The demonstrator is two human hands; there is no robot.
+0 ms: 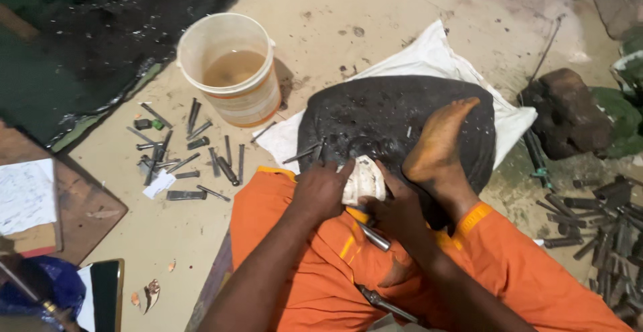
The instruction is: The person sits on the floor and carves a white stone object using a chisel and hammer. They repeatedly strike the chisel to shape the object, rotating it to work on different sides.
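A concrete floor (375,11) carries everything here. A dark round slab (375,114) sits on a white sack (429,54) spread over the floor, and the person's bare foot (439,144) rests on the slab's right side. Orange trousers (315,258) cover the lap at the slab's near edge. A pale plastic bucket (231,67) of cloudy brown water stands beyond the slab's left edge, with a scatter of metal punches and chisels (181,158) lying on the floor in front of it. More dark metal rods (603,231) pile up by the floor's right edge, near a reddish rock (569,111).

At the slab's near edge both hands close around a small whitish carved piece (365,179). The left hand (321,188) has its fingers curled and pressed against the piece's left side, steadying it. The right hand (398,208) wraps the piece from the right and below, fingers bent tight, and a slim metal tool (374,236) pokes out beneath that palm. Another metal tool (388,305) lies across the lap.
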